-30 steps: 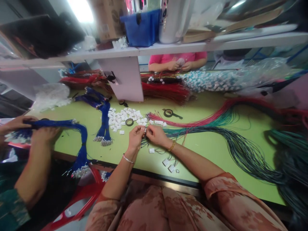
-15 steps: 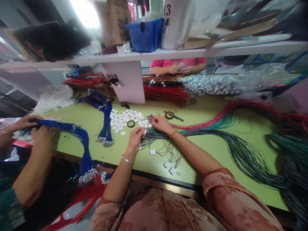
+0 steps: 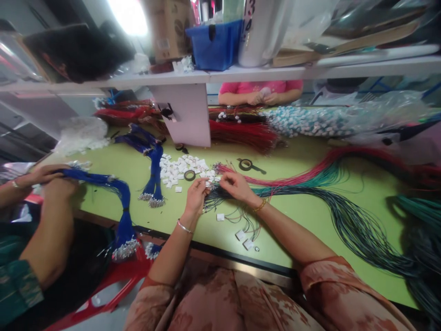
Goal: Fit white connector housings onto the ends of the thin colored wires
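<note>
— White connector (image 3: 207,184), where was it?
— Pinched in my left hand (image 3: 195,195) above the table (image 3: 303,207). My right hand (image 3: 237,186) had returned from the red wires (image 3: 275,179), fingers closed on a dark wire (image 3: 217,193) beside it.
— Beyond?
— Loose connectors (image 3: 181,168).

**A wire-harness assembly workshop**

I sit at a long green counter (image 3: 296,158) in a small, crowded assembly workshop. Loose wires (image 3: 344,216) in red, teal and dark bundles sprawl toward three o'clock, and small white connectors (image 3: 179,168) lie heaped at eleven. At nine o'clock a co-worker's hands (image 3: 58,188) grip blue wire bundles (image 3: 119,188). At twelve, a person in pink (image 3: 262,87) works beyond a cluttered shelf (image 3: 310,69).
</note>
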`<control>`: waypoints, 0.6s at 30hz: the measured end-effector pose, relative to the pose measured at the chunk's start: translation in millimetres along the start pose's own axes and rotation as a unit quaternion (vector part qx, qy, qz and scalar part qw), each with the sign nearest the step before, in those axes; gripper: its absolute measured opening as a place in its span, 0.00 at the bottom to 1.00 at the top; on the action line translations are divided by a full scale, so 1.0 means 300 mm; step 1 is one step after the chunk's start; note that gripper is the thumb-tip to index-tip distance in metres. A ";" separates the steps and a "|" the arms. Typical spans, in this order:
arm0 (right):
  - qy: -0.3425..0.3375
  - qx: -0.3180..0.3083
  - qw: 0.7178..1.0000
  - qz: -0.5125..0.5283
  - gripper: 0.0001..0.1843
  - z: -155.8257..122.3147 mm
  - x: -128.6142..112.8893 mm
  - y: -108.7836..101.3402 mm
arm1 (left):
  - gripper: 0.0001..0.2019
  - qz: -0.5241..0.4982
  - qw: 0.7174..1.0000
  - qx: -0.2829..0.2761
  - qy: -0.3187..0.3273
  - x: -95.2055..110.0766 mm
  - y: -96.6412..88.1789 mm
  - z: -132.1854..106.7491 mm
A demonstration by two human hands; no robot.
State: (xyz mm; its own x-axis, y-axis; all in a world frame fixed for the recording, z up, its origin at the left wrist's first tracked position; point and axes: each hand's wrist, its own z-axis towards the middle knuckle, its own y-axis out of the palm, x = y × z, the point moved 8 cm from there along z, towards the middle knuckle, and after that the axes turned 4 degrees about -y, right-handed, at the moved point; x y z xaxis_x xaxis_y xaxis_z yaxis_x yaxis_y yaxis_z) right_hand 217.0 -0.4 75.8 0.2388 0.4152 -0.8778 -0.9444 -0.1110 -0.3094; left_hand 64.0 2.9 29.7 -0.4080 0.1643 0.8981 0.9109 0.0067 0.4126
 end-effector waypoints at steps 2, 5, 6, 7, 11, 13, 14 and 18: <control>0.012 -0.039 0.999 -0.021 0.08 0.006 -0.006 0.006 | 0.13 0.045 0.999 -0.009 0.022 0.010 0.003 -0.004; 0.019 -0.063 0.994 -0.085 0.07 0.038 -0.029 -0.002 | 0.11 0.148 0.986 -0.016 0.076 0.039 0.023 -0.025; 0.011 -0.073 0.991 -0.108 0.06 0.052 -0.041 0.000 | 0.10 0.177 0.980 -0.014 0.093 0.048 0.030 -0.034; 0.002 -0.090 0.988 -0.125 0.06 0.066 -0.050 0.006 | 0.09 0.198 0.974 -0.010 0.108 0.058 0.036 -0.043; 0.024 -0.147 0.985 -0.088 0.09 0.090 -0.031 0.035 | 0.07 0.224 0.964 0.004 0.142 0.088 0.046 -0.063; 0.064 -0.161 0.984 -0.033 0.10 0.080 0.001 0.047 | 0.08 0.229 0.962 0.000 0.146 0.094 0.050 -0.066; 0.088 -0.167 0.982 -0.001 0.11 0.070 0.017 0.055 | 0.08 0.232 0.961 -0.004 0.149 0.096 0.053 -0.067; 0.155 -0.145 0.969 0.130 0.14 0.038 0.054 0.066 | 0.13 0.222 0.964 -0.014 0.146 0.082 0.058 -0.061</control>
State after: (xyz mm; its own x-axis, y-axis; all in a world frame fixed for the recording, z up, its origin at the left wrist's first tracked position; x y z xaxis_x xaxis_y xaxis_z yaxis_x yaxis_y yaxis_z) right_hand 199.6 14.4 59.7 0.1006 0.0534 -0.9935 -0.8890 -0.4435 -0.1139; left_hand 68.8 -11.0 61.7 0.0190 -0.1391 0.9901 0.9994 -0.0273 -0.0230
